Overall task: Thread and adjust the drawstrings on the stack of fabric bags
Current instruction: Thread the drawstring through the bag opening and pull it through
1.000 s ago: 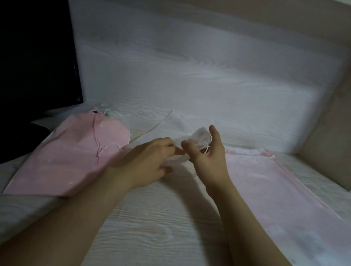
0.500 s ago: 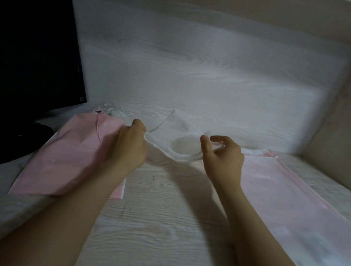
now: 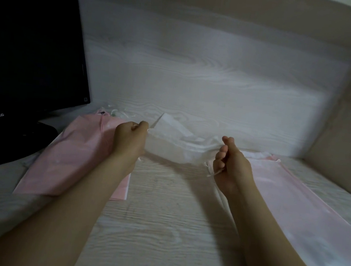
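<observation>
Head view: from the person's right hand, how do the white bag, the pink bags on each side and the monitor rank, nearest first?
1. white bag, gripped by the right hand, stretching leftward.
2. pink bags on the right, just beside that hand.
3. pink bag on the left, beyond the left hand.
4. monitor, far left.

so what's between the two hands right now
The white bag, gripped at its ends by the left hand and the right hand, sags between them above the wooden desk, as the head view shows.
</observation>
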A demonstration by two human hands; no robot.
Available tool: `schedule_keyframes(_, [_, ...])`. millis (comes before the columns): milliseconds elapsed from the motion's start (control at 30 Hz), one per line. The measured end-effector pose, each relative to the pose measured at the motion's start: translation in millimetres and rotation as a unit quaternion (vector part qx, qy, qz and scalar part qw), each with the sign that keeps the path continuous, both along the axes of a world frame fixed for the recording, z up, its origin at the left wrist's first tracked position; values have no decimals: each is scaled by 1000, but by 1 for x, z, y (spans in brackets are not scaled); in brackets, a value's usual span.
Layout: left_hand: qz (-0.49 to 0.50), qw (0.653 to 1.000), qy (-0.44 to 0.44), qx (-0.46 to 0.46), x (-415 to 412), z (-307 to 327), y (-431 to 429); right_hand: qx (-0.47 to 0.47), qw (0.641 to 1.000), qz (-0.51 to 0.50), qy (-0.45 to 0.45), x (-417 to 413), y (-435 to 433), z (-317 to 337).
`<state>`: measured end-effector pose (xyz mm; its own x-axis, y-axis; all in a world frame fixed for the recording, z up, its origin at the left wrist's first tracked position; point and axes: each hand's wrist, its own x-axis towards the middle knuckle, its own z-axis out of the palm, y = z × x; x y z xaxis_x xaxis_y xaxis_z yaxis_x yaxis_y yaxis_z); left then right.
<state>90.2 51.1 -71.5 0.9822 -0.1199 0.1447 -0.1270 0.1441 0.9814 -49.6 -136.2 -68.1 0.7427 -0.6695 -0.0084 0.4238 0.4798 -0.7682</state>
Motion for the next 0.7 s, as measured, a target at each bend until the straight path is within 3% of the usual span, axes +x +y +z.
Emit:
schedule_keyframes(300, [100, 989, 83, -72, 20, -14, -2, 81, 982, -120, -123, 0, 1, 2])
schedule_keyframes(433, [120, 983, 80, -113, 20, -11, -2, 46, 963, -249, -90, 5, -5, 1])
schedule_keyframes(467, [126, 982, 68, -121, 19, -9, -2, -4, 955, -289, -67, 6, -5, 1])
schedule_keyframes(533, [121, 979, 44, -157, 17, -4, -3, -194, 913, -357, 38, 7, -5, -1])
schedule_keyframes(600, [81, 971, 34, -222, 16, 0, -4, -407, 822, -361, 169, 6, 0, -5])
schedule_keyframes(700, [19, 966, 41, -254, 11, 5, -6, -590, 711, -277, 265, 8, 10, -15])
